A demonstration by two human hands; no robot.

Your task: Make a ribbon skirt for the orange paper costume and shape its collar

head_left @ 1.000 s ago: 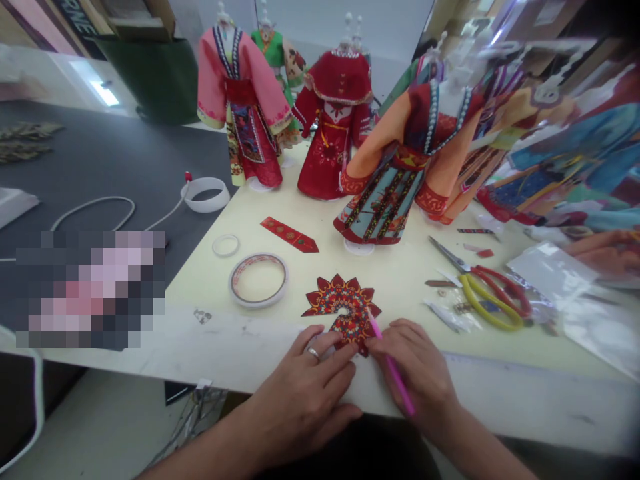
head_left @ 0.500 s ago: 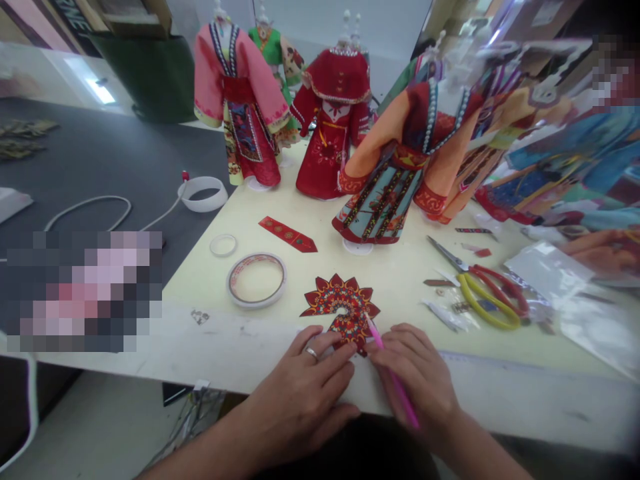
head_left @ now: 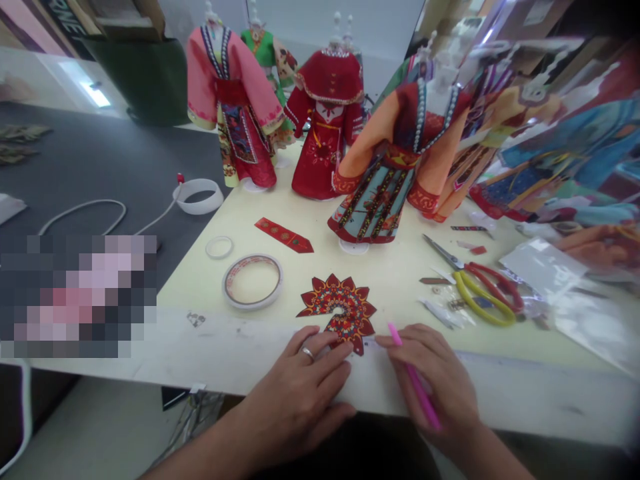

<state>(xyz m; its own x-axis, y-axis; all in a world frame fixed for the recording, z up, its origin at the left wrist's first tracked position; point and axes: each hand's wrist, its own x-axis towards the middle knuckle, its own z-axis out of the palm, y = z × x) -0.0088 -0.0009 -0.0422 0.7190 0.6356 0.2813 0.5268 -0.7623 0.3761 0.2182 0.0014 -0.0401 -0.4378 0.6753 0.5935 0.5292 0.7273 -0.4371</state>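
A dark red, scallop-edged paper or fabric piece (head_left: 353, 310) with a colourful pattern lies flat on the white table, curved round a small gap. My left hand (head_left: 303, 383) rests beside it with fingers stretched out, the fingertips lying on its lower edge. In my right hand (head_left: 443, 373) is a pink pen-like tool (head_left: 423, 395), slanting between thumb and fingers. Its tip is hard to make out, and the hand is to the right of the patterned piece, apart from it. A red pointed strip (head_left: 285, 235) lies farther back.
A tape roll (head_left: 226, 283) and a thin ring (head_left: 219, 247) are at left. Scissors (head_left: 487, 300) with red and yellow handles lie at right, near clear plastic bags (head_left: 540, 273). Several small dressed stands, one in an orange robe (head_left: 380, 147), line the back.
My right hand has drawn the pink tool right and away from the patterned piece. My left hand stays on its edge. The whole view has shifted slightly.
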